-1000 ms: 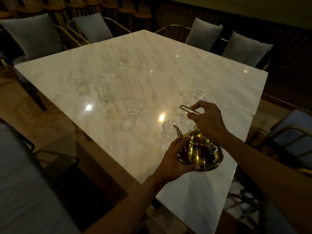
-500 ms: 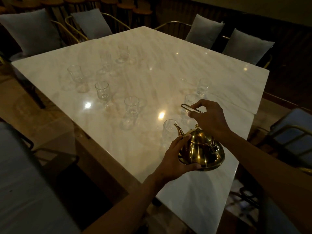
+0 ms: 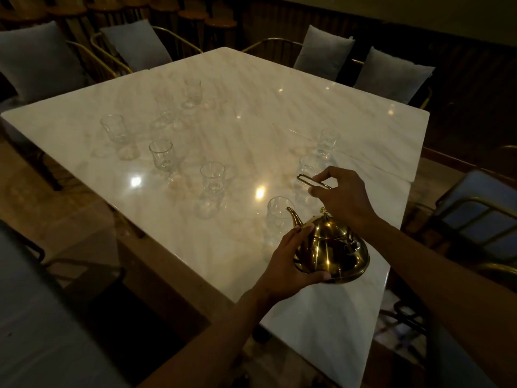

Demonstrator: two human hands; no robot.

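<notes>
At the left side of the white table (image 3: 279, 107) stood five small glasses (image 3: 161, 154). They looked empty, though the light was dim. Further right, one near glass (image 3: 279, 211) stood just past the spout (image 3: 295, 217) of the gold teapot (image 3: 333, 247). The left hand (image 3: 285, 261) was wrapped round the pot's side, with the thumb under its bottom edge. The teapot was close to the table's front edge — I could not tell if it sat on the top or was lifted a little. The right hand (image 3: 344, 197) pinched the thin wire handle (image 3: 313, 182) above the lid. Behind that hand stood two more glasses (image 3: 329, 138). No tea was coming from the spout — it was only lined up with the near glass. So the job looked barely begun, with every glass left to fill.
</notes>
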